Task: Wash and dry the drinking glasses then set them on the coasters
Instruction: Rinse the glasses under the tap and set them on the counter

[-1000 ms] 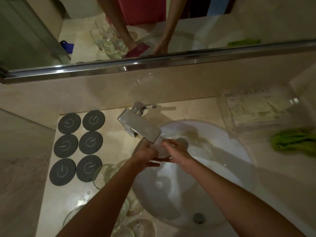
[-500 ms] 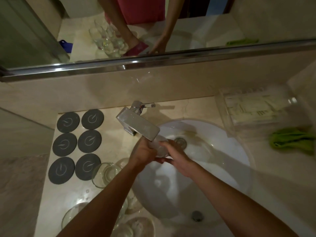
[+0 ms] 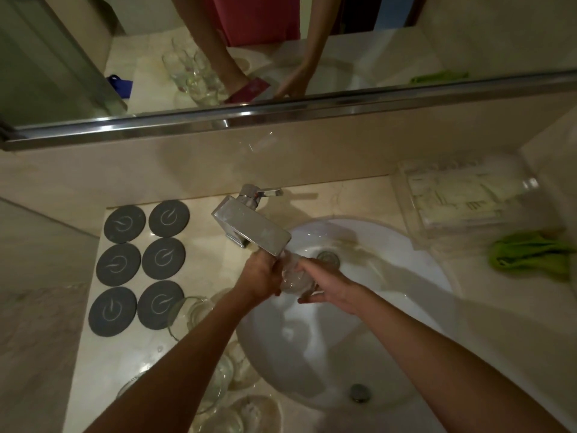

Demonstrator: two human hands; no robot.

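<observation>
You have a clear drinking glass (image 3: 293, 278) between both hands, right under the spout of the chrome faucet (image 3: 253, 228) and over the white basin (image 3: 312, 364). Your left hand (image 3: 260, 276) wraps the glass from its left side, fingers curled around the wall. Your right hand (image 3: 327, 284) holds it from the right, with fingers bent against the glass (the lowest fingertip pokes out below it). The light is dim and the glass is see-through, so whether water is running over it is hard to tell.

To your left on the beige counter (image 3: 199, 251) lie six dark grey coasters (image 3: 140, 264), round, set in two columns of three, each bare. Nearer to you, between the coasters and the basin, stands a cluster of other clear glasses (image 3: 193, 314), partly hidden under your left forearm.

On the right of the basin a crumpled green cloth (image 3: 530, 254) rests on the counter, just in front of a clear plastic tray (image 3: 462, 201) holding pale packets. The mirror (image 3: 281, 42) above reflects your arms and the glasses.
</observation>
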